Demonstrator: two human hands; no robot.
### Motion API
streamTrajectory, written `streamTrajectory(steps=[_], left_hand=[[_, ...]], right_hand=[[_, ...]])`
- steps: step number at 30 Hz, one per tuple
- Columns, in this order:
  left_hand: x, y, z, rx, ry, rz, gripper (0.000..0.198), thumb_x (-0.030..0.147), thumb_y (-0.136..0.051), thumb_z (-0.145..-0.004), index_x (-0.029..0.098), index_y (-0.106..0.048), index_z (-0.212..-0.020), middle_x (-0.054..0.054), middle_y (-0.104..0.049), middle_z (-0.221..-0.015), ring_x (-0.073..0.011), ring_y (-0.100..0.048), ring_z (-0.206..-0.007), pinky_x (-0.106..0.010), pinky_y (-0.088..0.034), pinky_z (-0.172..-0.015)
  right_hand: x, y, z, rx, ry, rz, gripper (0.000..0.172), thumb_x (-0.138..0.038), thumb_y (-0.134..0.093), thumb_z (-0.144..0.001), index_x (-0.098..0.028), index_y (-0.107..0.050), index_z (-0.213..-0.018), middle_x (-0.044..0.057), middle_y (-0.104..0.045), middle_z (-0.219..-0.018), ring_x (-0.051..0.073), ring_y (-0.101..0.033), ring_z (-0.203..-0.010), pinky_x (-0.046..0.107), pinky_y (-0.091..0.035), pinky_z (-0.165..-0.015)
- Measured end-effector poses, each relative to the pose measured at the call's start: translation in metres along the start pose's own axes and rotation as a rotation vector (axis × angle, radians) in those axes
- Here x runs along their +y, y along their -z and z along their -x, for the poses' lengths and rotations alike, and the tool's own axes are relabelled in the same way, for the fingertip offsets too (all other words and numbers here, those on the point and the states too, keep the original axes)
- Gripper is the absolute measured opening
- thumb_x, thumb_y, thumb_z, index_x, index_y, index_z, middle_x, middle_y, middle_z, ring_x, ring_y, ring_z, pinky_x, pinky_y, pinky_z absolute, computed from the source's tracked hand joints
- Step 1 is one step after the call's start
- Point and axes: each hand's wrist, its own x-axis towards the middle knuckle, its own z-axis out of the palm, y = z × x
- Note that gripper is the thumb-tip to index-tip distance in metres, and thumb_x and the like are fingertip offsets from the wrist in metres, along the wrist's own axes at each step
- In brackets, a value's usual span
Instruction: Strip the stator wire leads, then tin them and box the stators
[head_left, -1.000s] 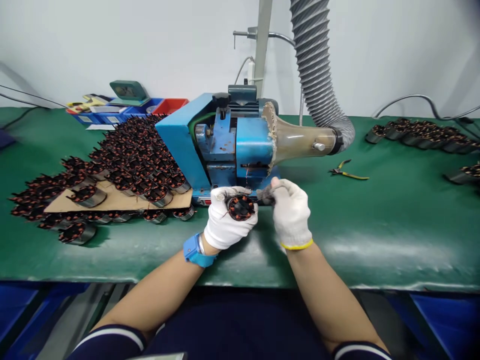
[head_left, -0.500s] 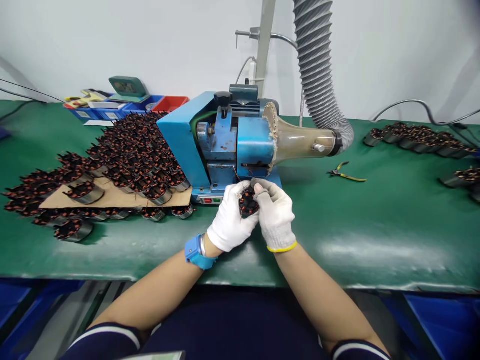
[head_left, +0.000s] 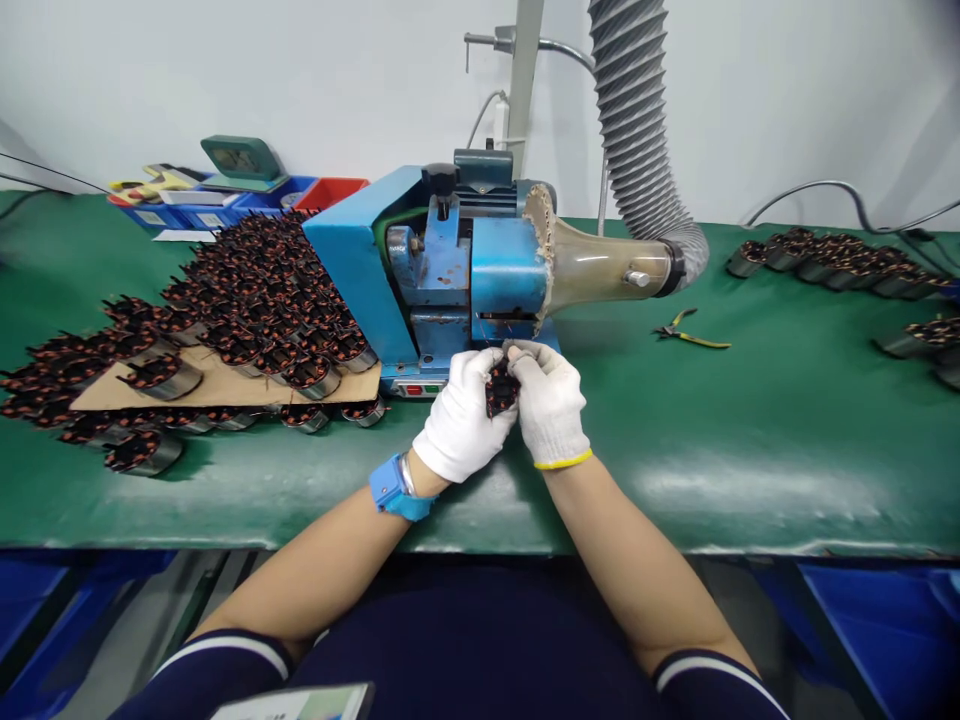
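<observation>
Between my two gloved hands is a motor stator (head_left: 501, 388), black inside with copper windings. My left hand (head_left: 463, 415), in a white glove, is wrapped round its left side. My right hand (head_left: 553, 405), in a white glove with a yellow cuff, pinches at the stator's upper edge with thumb and forefinger; the fingertips hide what is between them. Both hands are just in front of a blue machine (head_left: 510, 265), whose lower slot lies right above the fingers. Red and green buttons (head_left: 421, 390) show on its base, left of my left hand.
Many stators (head_left: 262, 290) crowd the left side, some on a cardboard sheet (head_left: 217, 385). More stators (head_left: 840, 262) stand at the back right. Yellow-handled cutters (head_left: 690, 330) lie on the green mat (head_left: 750, 430). A grey hose (head_left: 637, 120) joins the machine's funnel. Blue bins (head_left: 232, 208) stand at the back left.
The stator has turned a little in my hands, its face now looking narrower. Both hands stay closed round it near the machine. The whole view has shifted slightly.
</observation>
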Motion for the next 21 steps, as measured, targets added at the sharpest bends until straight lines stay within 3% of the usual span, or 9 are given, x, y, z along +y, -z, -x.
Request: streamTrajectory(steps=[12,21], left_hand=[[-0.001,-0.005,-0.02,0.036,0.07,-0.031,0.064,0.016,-0.063,-0.07,0.02,-0.038,-0.129,-0.011,-0.045,-0.12,-0.026,-0.056,-0.111,-0.046,-0.05,-0.099],[0.002,0.003,-0.02,0.093,0.087,-0.086,0.061,0.026,-0.071,-0.07,0.02,-0.044,-0.125,-0.01,-0.05,-0.116,-0.0239,-0.059,-0.103,-0.041,-0.052,-0.093]], right_hand=[[0.0,-0.021,-0.018,0.133,0.027,-0.034,0.008,-0.026,-0.062,-0.075,-0.018,-0.064,-0.074,-0.003,-0.067,-0.066,0.011,-0.062,-0.065,0.025,-0.052,-0.067],[0.003,-0.028,-0.017,0.062,0.036,-0.022,0.012,-0.028,-0.062,-0.081,-0.018,-0.063,-0.074,-0.002,-0.065,-0.066,0.012,-0.062,-0.066,0.027,-0.052,-0.07]])
